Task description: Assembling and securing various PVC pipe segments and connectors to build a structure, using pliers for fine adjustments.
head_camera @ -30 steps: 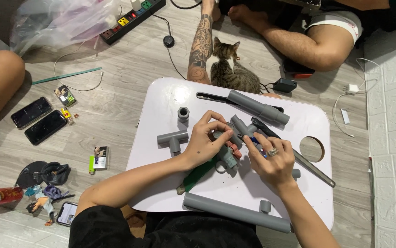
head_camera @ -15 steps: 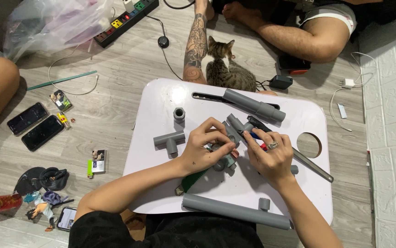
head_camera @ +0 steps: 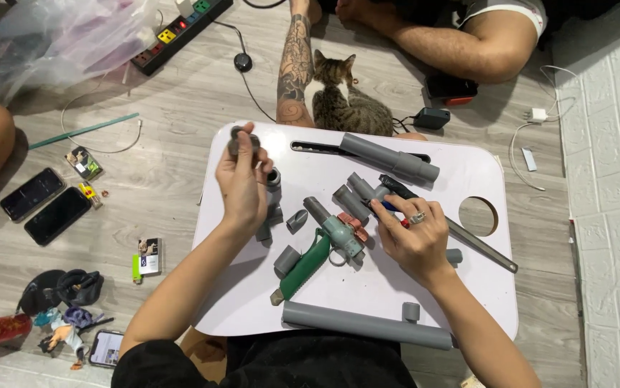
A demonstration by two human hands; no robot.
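My left hand (head_camera: 241, 188) has lifted away from the cluster it worked in half a second ago and now sits near the table's far left corner, fingers pinching a small round grey fitting (head_camera: 241, 141) at its tips. My right hand (head_camera: 416, 237) has stayed mid-table, curled loosely over a dark marker (head_camera: 396, 188), ring showing. Between them lie matte grey pipe pieces (head_camera: 354, 201) and a valve (head_camera: 344, 237) on the smooth white table (head_camera: 324, 294). A green-handled saw (head_camera: 304, 264) lies just below.
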